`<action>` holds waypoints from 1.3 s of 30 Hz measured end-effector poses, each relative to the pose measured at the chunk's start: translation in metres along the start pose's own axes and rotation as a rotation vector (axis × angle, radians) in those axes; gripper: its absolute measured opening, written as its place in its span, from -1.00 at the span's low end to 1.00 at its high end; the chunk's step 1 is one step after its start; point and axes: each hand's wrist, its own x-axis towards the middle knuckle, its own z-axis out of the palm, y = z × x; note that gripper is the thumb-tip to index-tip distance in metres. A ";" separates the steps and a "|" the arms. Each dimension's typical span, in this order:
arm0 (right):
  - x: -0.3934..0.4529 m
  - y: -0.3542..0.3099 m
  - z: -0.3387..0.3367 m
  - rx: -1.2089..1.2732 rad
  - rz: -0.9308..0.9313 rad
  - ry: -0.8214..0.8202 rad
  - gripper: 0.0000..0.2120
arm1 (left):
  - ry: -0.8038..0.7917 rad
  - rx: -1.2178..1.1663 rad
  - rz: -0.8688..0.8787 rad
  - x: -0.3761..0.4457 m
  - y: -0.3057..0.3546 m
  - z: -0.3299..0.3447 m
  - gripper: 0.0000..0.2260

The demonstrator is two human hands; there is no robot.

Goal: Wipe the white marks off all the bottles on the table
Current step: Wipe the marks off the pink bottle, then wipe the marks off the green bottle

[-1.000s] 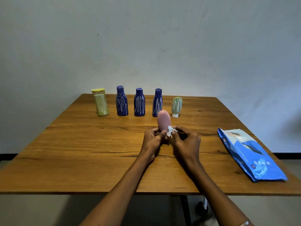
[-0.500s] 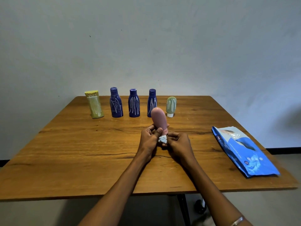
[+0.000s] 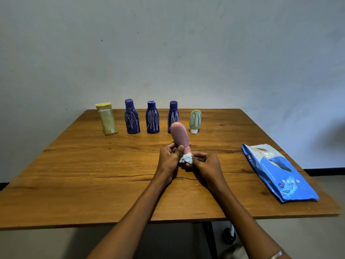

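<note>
A pink bottle [image 3: 179, 135] is held above the middle of the table, tilted with its round end pointing up and away. My left hand [image 3: 169, 159] grips its lower neck. My right hand [image 3: 206, 165] pinches a crumpled white wipe [image 3: 186, 158] against the bottle's low end. No white marks show on the pink bottle's visible side. At the back stand a yellow-green bottle [image 3: 107, 119], three dark blue bottles [image 3: 131, 117] [image 3: 152, 118] [image 3: 173, 115] and a small green tube [image 3: 195, 120], all streaked with white marks.
A blue wipes packet [image 3: 278, 171] lies flat near the right edge of the wooden table [image 3: 93, 174]. A grey wall rises right behind the table's far edge. A table leg and a castor show below the front edge.
The wipe has slid down the pink bottle from its lower body to its low end, and both hands have stayed on it. The head camera shifted slightly.
</note>
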 end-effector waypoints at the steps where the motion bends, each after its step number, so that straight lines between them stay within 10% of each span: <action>1: -0.002 0.000 -0.004 0.029 -0.007 0.000 -0.84 | 0.019 0.010 0.005 0.000 0.000 0.000 -0.79; 39: 0.086 -0.014 -0.084 -0.233 -0.104 0.667 -0.74 | 0.224 0.572 0.102 0.149 -0.066 0.133 -0.73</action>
